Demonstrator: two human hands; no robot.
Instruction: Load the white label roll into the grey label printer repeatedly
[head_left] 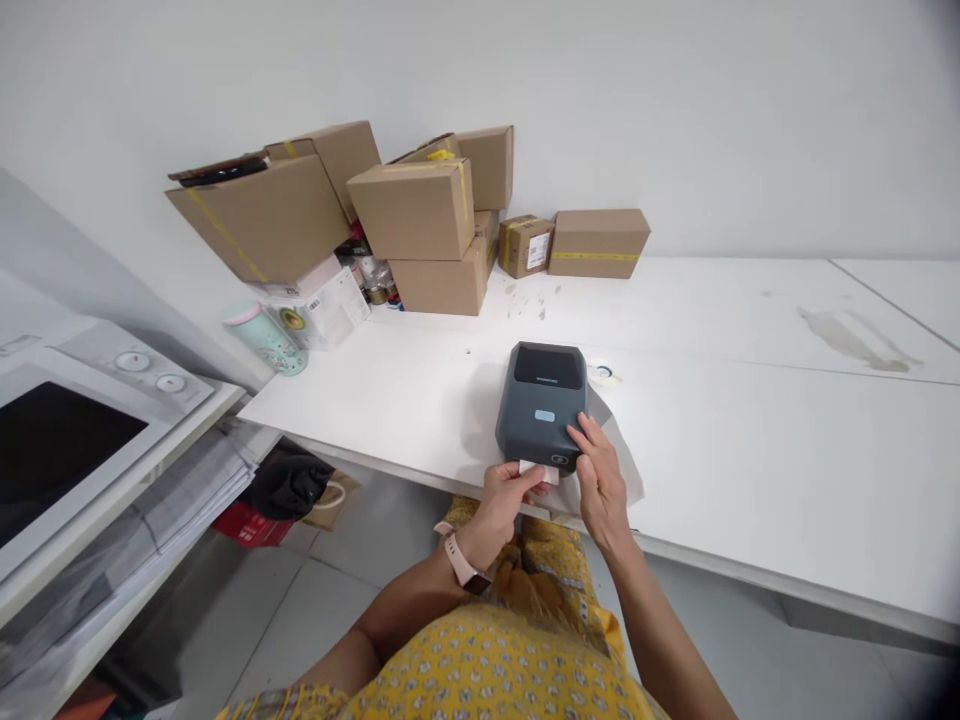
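Observation:
A dark grey label printer (541,405) sits near the front edge of the white table, with a glossy black panel on its top and a pale button. A white paper label (541,473) sticks out of its front side. My left hand (507,500) pinches this label between thumb and fingers, just below the printer. At the printer's front right corner, my right hand (600,482) rests with its fingers stretched out, the fingertips touching the casing. A grey-white sheet (621,465) lies under and beside the printer.
Cardboard boxes (420,215) are stacked at the back left, with two smaller cartons (600,243) by the wall. A mint tumbler (270,340) leans beside a white box (334,310). To the left stands a microwave (82,420). A small roll (602,372) lies behind the printer.

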